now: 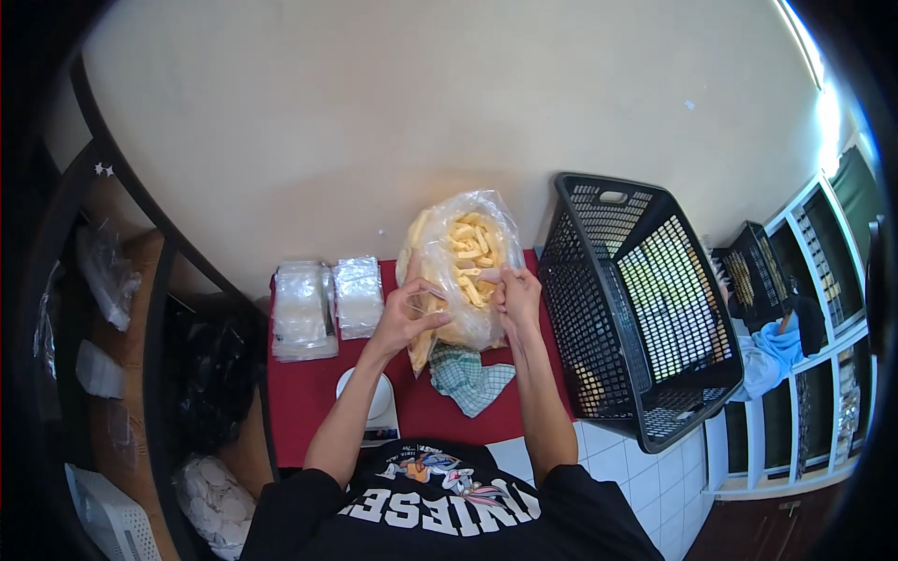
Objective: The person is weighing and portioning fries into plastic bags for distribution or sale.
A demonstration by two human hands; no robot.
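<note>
A large clear plastic bag (pixel 504 210) full of pale yellow stick-shaped pieces (pixel 471 242) stands with its mouth towards me. At its left front, my left hand (pixel 410 315) holds clear plastic film between thumb and fingers; whether this is a separate small bag is hard to tell. My right hand (pixel 520 293) is at the right side of the mouth with its fingers curled. Something pale juts from it over the pieces, too unclear to name. Beneath the bag's front lies a green-and-white checked cloth (pixel 466 379).
Stacks of clear plastic bags (pixel 302 308) lie left on the red tablecloth (pixel 463 428). A white kitchen scale (pixel 382 421) sits nearer me, partly behind my left forearm. A large black plastic crate (pixel 635 350) stands at right, shelving (pixel 158 315) at left. The wall (pixel 421 105) rises behind.
</note>
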